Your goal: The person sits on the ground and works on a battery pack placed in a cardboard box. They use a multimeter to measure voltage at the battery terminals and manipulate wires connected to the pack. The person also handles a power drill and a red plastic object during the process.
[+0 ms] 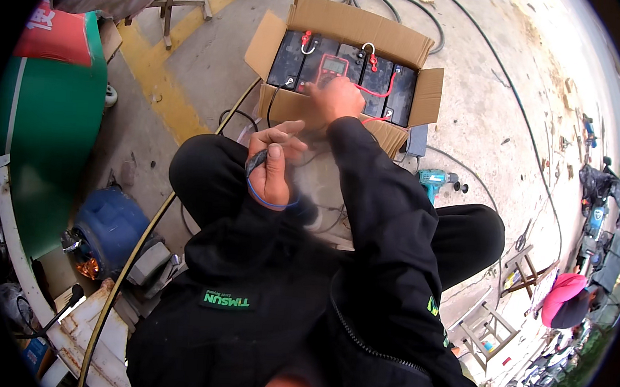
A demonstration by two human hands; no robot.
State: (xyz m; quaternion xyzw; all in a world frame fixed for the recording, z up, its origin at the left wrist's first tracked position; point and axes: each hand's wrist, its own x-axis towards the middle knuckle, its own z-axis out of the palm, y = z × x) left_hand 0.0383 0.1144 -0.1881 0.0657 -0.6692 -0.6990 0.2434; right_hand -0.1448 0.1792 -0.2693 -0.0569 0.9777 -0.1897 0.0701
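A red multimeter [332, 68] with a grey screen rests on top of the black batteries [352, 54], which stand side by side in an open cardboard box [321, 13]. My right hand [338, 100] reaches over the box's near edge, its bent fingers closed at the lower part of the meter and covering the dial. Nearer to me and to the left, my left hand [272, 166] is raised above my knee. A black strip-like thing [256, 160] is held between its thumb and palm; its fingers are curled and partly blurred. A blue cord [265, 202] loops at that wrist.
Red and white leads [380, 93] join battery terminals. A teal power drill [435, 181] and a small grey box [416, 140] lie right of the carton. A yellowish hose [131, 268] runs along my left, past a blue machine [113, 227]. Wooden stools [489, 336] stand at right.
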